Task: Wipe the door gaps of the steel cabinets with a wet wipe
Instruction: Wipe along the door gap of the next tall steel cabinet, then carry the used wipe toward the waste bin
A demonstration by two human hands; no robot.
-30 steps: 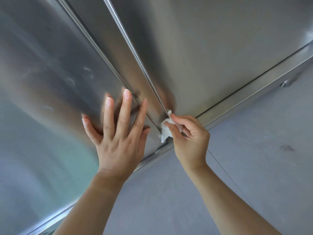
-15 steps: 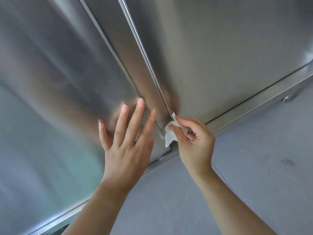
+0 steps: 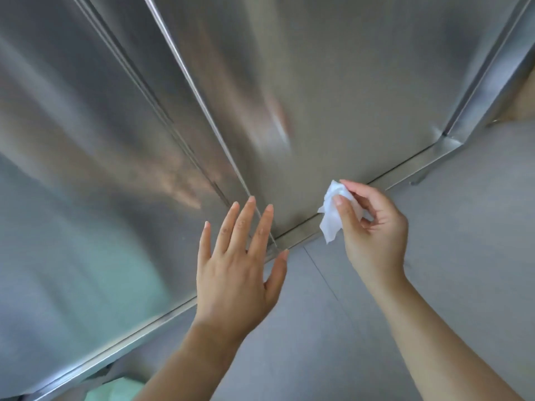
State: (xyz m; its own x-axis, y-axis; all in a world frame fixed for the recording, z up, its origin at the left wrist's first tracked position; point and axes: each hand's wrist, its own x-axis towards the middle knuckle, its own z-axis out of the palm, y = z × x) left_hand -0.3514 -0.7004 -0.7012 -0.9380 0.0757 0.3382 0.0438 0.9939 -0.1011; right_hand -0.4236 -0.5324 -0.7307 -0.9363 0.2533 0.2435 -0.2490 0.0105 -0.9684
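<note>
Filling most of the view, the steel cabinets [image 3: 333,96] are seen steeply from above, their tops cut off by the upper edge. Blurred reflections smear the left door [image 3: 86,169], so its surface is hard to read. The door gap [image 3: 197,96] runs as a bright line from the far top down to the near bottom rail [image 3: 405,169]; its lowest stretch is partly hidden behind the fingers of the left hand. A second, darker seam lies to its left. The grey floor [image 3: 434,256] takes up the near right. At the far right the cabinet's corner is cut off by the frame.

The left hand [image 3: 234,273] is released, its fingers straight and spread, with their tips over the foot of the gap; whether they touch the steel cannot be told. The right hand [image 3: 373,227] is to the right of the gap, low before the right door, pinching the wet wipe [image 3: 333,218] between thumb and forefinger. The crumpled white wipe hangs just above the bottom rail, and whether it touches the door is unclear.

A small cabinet foot [image 3: 418,179] under the rail is too blurred to make out. Something pale green [image 3: 121,386] shows at the near left edge, cut off.
</note>
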